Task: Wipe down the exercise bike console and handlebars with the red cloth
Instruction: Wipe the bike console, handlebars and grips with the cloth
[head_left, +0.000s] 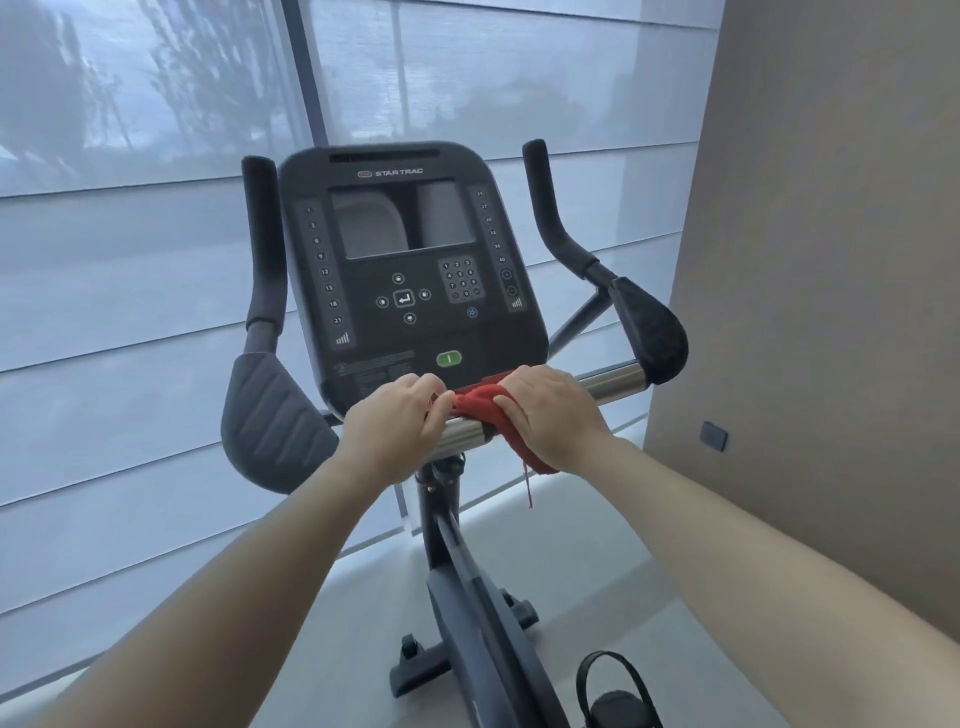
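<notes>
Now the right grip (550, 415) clasps the cloth (475, 402) round the bar (613, 382); left grip (400, 415) pinches its end. Best to wrap it tight and slide outward along the chrome.

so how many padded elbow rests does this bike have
2. One elbow pad sits left of the console; the other elbow pad is on the right, past the end of the chrome bar. No more seem hidden.

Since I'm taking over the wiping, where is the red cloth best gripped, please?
Grip the red cloth at its bunched middle, from above: it drapes over the chrome bar, and only a thin frayed tail hangs below.
</notes>
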